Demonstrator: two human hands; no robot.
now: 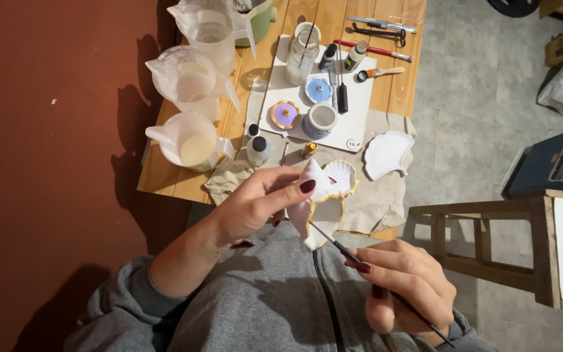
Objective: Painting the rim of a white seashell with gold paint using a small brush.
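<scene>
— While my left hand (255, 203) pinches the white shell-shaped dish (326, 199) between thumb and fingers, what do you make of its surface?

— Matte white, like plaster or unglazed ceramic, with fluted ribs on the fan at the top and a yellow-gold line along the scalloped rim. Where is it exactly?

— Over my lap, just off the near edge of the wooden table (164, 176), at about six o'clock from the white board (360, 114). My right hand (406, 287) is closed around a thin dark brush (360, 259), with its tip touching the dish's lower rim.

— And the second white shell piece (387, 153)?

— It lies unpainted on the rumpled beige cloth (379, 202), at two o'clock from the dish I hold.

— What sits on the board?

— A round purple lid with a yellow frilled edge (285, 115), a blue lid (318, 90), a small open jar (321, 120) and a glass jar (302, 58) with a stick in it. At nine o'clock from the board stand three translucent plastic jugs (193, 81), soft-looking, pale liquid in them.

— Anything you cannot tell?

— My palm hides much of the dish, the brush's end runs behind my fingers, and the little bottles are too small to read. My grey sweatshirt (262, 306) is cut off by the bottom edge.
</scene>
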